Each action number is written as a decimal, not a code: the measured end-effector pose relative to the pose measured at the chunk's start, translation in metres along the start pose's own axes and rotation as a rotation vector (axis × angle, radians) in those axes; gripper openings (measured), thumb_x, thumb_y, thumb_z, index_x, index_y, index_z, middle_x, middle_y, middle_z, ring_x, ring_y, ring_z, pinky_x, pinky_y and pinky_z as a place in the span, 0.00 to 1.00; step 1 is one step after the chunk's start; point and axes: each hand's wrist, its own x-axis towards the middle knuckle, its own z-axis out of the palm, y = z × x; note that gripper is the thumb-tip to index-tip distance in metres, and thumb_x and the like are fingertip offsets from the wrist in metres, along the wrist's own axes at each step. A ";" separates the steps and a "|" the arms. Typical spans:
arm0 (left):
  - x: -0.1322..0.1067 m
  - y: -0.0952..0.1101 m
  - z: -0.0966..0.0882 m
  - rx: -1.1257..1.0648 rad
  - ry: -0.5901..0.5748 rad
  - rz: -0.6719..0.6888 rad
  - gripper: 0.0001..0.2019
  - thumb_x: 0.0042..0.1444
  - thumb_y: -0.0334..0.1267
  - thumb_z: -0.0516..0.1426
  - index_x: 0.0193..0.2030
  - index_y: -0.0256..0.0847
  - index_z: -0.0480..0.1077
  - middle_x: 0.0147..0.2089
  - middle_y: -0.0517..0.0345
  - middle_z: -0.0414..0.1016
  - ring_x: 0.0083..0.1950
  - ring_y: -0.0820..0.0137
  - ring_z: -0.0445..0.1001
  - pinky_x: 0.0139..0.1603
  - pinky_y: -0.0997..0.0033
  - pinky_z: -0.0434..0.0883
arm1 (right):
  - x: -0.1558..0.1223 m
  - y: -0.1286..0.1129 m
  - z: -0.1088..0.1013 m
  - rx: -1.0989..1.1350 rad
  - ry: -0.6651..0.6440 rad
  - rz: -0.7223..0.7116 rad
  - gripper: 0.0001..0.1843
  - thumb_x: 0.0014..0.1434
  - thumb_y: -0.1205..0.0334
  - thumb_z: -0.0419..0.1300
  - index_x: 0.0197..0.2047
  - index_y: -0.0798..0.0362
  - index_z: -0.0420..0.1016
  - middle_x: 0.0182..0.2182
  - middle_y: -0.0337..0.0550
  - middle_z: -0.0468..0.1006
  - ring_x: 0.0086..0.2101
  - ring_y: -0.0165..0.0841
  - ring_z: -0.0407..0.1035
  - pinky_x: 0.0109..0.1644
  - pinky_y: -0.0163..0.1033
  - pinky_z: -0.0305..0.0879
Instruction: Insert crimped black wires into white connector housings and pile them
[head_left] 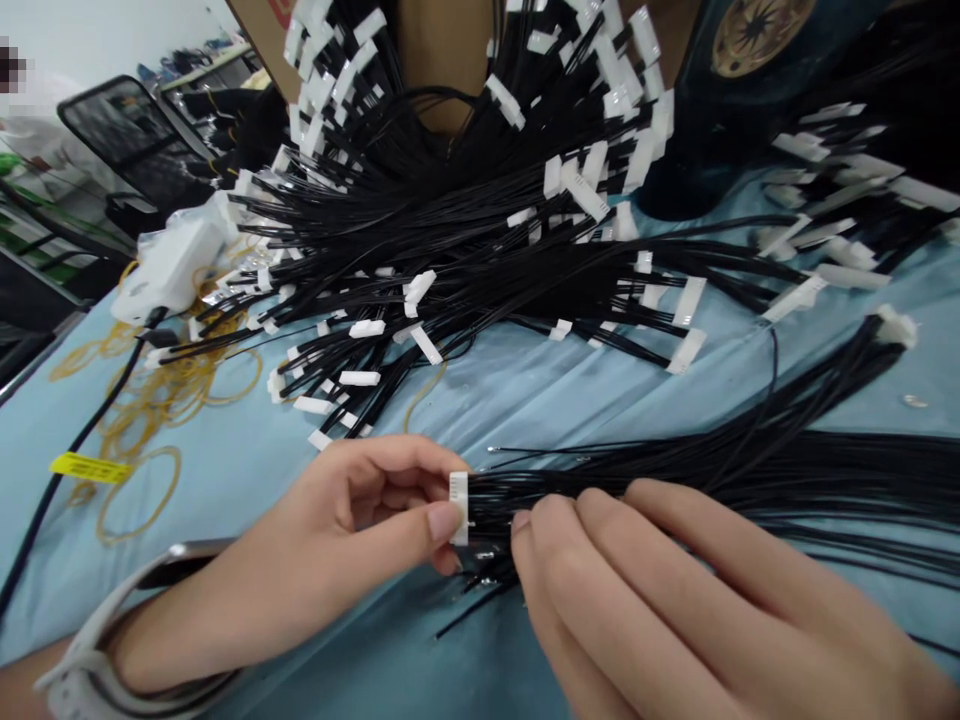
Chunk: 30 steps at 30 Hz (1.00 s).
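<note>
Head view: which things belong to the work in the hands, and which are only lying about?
In hand: white connector, pinched by the left hand; black wire bundle, under the right hand.
Lying about: rubber bands; white adapter; yellow tag; pile of wired connectors.

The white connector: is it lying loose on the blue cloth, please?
No, fingers of the left hand pinch the white connector.

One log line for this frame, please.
left hand: pinches white plastic connector | right hand: fingers over black wire bundle | surface: light blue cloth | nearby: yellow rubber bands, heap of black connector wires
</note>
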 end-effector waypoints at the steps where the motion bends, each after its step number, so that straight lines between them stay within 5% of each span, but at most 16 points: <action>1: 0.000 0.002 0.001 -0.003 0.006 -0.019 0.07 0.47 0.29 0.68 0.31 0.44 0.80 0.25 0.68 0.79 0.27 0.74 0.79 0.30 0.83 0.75 | 0.001 -0.001 -0.001 -0.064 0.014 -0.028 0.12 0.68 0.68 0.56 0.44 0.42 0.79 0.36 0.32 0.86 0.37 0.34 0.80 0.41 0.40 0.78; 9: -0.002 -0.007 -0.001 0.044 0.013 0.036 0.07 0.46 0.32 0.69 0.32 0.47 0.81 0.23 0.69 0.80 0.26 0.75 0.77 0.28 0.82 0.72 | 0.015 0.008 -0.001 -0.413 0.044 -0.518 0.18 0.65 0.78 0.54 0.32 0.49 0.80 0.31 0.33 0.84 0.31 0.29 0.75 0.33 0.36 0.74; 15: 0.000 -0.008 -0.002 0.062 0.025 0.021 0.04 0.53 0.32 0.66 0.36 0.45 0.80 0.25 0.69 0.80 0.29 0.76 0.78 0.31 0.79 0.72 | 0.014 0.009 0.002 -0.417 0.083 -0.414 0.21 0.64 0.79 0.52 0.28 0.51 0.79 0.27 0.39 0.81 0.27 0.33 0.73 0.26 0.41 0.71; 20: 0.006 -0.011 0.000 0.018 0.042 0.076 0.09 0.43 0.43 0.71 0.31 0.47 0.80 0.20 0.74 0.77 0.23 0.77 0.75 0.23 0.75 0.64 | 0.010 0.008 0.009 -0.439 0.067 -0.371 0.22 0.63 0.80 0.51 0.27 0.51 0.80 0.25 0.40 0.81 0.26 0.33 0.71 0.27 0.41 0.71; 23: 0.006 -0.011 0.000 0.062 0.039 0.044 0.06 0.48 0.35 0.68 0.33 0.50 0.81 0.23 0.72 0.80 0.26 0.76 0.77 0.26 0.79 0.70 | 0.012 0.004 0.014 -0.476 0.091 -0.362 0.22 0.65 0.79 0.51 0.30 0.53 0.82 0.27 0.41 0.81 0.28 0.34 0.71 0.30 0.41 0.71; 30: 0.004 -0.008 0.000 0.047 0.029 0.050 0.07 0.47 0.36 0.69 0.34 0.50 0.80 0.24 0.70 0.81 0.26 0.75 0.78 0.27 0.81 0.72 | 0.017 -0.001 0.007 -0.497 0.038 -0.334 0.21 0.66 0.78 0.51 0.30 0.52 0.82 0.28 0.40 0.81 0.28 0.32 0.69 0.32 0.41 0.71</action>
